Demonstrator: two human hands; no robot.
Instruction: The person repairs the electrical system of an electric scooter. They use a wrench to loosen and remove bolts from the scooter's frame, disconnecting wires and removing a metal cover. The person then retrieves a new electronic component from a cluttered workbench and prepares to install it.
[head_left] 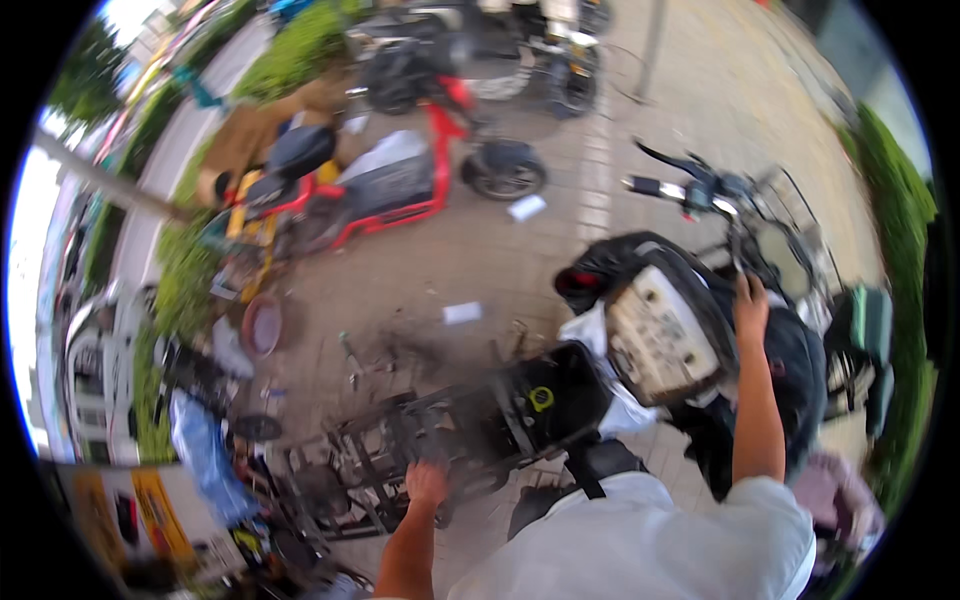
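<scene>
A stripped electric scooter lies across the lower middle, its dark metal frame [375, 452] bare at the rear. Over the near side of that frame, my left hand [427, 484] is closed on a bar; motion blur softens the fingers. A black open tub [562, 398] sits in the frame's middle. At the scooter's front, my right hand [750, 305] is closed round the near end of the handlebar [735, 222], whose grip it hides. The far black grip [655, 187] stays visible. Beside my right forearm is an upturned seat [662, 335] with a pale underside.
A red scooter [395, 195] and a loose wheel unit [503, 168] stand beyond, on the paving. A basin [263, 325], a blue plastic sheet [210, 455] and scattered parts lie left. A dark green box [860, 325] and a hedge [895, 200] border the right.
</scene>
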